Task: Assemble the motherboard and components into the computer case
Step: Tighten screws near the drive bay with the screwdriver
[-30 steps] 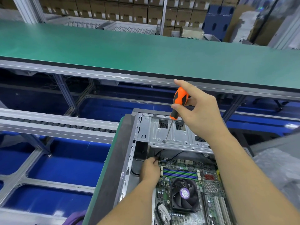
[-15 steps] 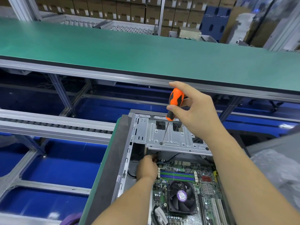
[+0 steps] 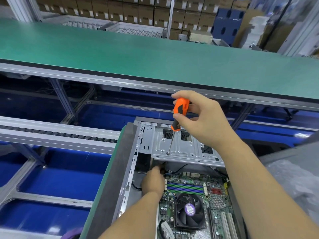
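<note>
Computer case (image 3: 131,171) lies open on its side at the near end of a green-edged bench, motherboard (image 3: 195,200) seated flat inside it. Black CPU fan (image 3: 189,212) with a purple hub label sits toward the near part of the board; green and blue memory slots (image 3: 185,188) run across the board just beyond the fan.

Silver drive bracket (image 3: 183,149) spans the far end of the case, above the board's far edge.

Right hand (image 3: 203,121) is above the bracket, fingers and thumb pinched around the orange-and-black handle of a screwdriver (image 3: 179,112). Shaft slants down and left; tip meets the bracket at a hole near its left front corner.

Left hand (image 3: 152,181) is inside the case, at the board's far-left corner, fingertips tucked under the bracket's front edge. Its grip cannot be told, fingers hidden. A black cable (image 3: 136,187) curves just left of this hand

Long green conveyor (image 3: 155,54) runs well beyond the case
</note>
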`<control>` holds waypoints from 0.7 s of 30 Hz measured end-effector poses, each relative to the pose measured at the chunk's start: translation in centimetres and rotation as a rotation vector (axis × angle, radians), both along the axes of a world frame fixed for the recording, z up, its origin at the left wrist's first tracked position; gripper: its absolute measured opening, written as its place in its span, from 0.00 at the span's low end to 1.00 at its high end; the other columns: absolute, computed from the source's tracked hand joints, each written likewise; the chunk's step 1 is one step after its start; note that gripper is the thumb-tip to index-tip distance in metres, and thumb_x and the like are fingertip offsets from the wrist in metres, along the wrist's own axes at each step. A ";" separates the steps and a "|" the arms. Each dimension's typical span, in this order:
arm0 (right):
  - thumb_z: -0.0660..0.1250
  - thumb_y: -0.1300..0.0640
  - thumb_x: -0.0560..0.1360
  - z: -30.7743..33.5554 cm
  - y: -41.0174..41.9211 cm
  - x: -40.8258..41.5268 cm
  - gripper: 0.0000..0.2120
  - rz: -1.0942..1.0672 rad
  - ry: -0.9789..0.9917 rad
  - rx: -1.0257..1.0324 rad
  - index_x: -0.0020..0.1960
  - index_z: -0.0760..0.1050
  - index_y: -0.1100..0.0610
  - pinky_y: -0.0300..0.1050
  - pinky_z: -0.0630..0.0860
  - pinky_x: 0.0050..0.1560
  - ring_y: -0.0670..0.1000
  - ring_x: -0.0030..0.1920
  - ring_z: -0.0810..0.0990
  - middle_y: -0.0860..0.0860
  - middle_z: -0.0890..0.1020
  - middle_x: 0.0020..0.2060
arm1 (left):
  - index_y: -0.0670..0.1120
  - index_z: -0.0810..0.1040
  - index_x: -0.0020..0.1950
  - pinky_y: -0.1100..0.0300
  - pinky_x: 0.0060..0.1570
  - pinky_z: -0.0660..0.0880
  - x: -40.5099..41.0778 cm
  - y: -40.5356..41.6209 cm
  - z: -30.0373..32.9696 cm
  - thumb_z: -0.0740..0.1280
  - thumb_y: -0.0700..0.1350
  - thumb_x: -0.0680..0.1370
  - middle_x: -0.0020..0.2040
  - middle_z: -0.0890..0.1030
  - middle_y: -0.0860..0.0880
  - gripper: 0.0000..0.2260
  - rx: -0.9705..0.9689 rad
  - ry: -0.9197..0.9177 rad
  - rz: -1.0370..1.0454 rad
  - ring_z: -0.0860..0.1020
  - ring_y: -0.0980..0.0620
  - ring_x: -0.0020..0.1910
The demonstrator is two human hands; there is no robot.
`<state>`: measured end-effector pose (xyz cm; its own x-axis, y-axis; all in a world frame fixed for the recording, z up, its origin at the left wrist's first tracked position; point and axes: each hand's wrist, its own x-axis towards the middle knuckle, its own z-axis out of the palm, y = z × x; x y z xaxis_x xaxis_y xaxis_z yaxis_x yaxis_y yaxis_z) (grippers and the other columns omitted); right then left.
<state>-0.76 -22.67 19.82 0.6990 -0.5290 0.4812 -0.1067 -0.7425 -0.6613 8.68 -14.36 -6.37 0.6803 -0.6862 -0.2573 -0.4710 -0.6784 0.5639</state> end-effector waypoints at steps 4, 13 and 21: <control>0.78 0.56 0.73 0.0 -0.3 -0.1 0.17 -0.092 0.019 -0.065 0.59 0.78 0.49 0.51 0.82 0.52 0.51 0.45 0.83 0.46 0.82 0.44 | 0.47 0.69 0.43 0.57 0.34 0.70 0.0 0.0 -0.2 0.58 0.39 0.79 0.39 0.78 0.46 0.06 -0.011 0.013 0.004 0.77 0.43 0.38; 0.78 0.58 0.73 -0.5 0.1 -0.2 0.24 -0.138 -0.033 -0.089 0.67 0.77 0.52 0.49 0.81 0.55 0.47 0.47 0.83 0.44 0.82 0.48 | 0.49 0.70 0.44 0.58 0.32 0.68 -0.1 0.2 -0.3 0.58 0.40 0.80 0.34 0.75 0.50 0.06 -0.033 -0.001 -0.008 0.76 0.46 0.35; 0.73 0.61 0.76 0.1 0.0 0.4 0.20 0.001 0.020 -0.098 0.67 0.78 0.52 0.39 0.80 0.55 0.46 0.57 0.79 0.48 0.81 0.57 | 0.51 0.63 0.36 0.57 0.32 0.68 -0.3 0.2 -0.4 0.58 0.39 0.79 0.32 0.71 0.51 0.13 -0.026 0.012 0.013 0.74 0.45 0.35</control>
<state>-0.33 -22.70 19.97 0.7096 -0.4789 0.5169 -0.1180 -0.8039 -0.5829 8.42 -14.15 -6.79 0.6861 -0.6839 -0.2481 -0.4553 -0.6697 0.5867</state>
